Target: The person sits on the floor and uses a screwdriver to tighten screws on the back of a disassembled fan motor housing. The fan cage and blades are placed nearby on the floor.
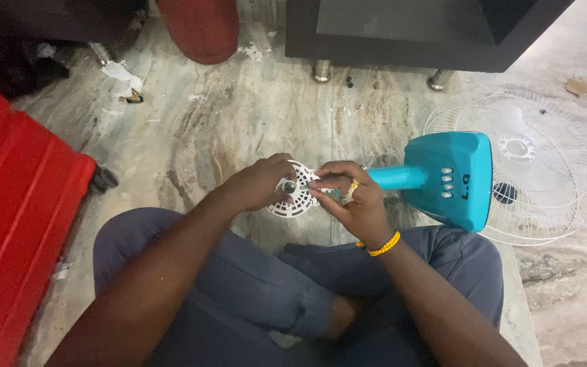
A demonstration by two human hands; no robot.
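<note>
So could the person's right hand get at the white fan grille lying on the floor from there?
Probably yes: the white fan grille lies bare on the floor right of the right hand; only the teal fan body sits between, easily reached past.

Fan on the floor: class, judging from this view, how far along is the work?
Done: the white wire grille lies on the floor beside the teal fan body. In hand: left hand and right hand hold a small white slotted disc. Left: grille and disc are not yet on the fan.

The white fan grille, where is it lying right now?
In the head view the white fan grille lies flat on the marble floor at far right, behind the teal fan body and in front of the dark cabinet.
</note>
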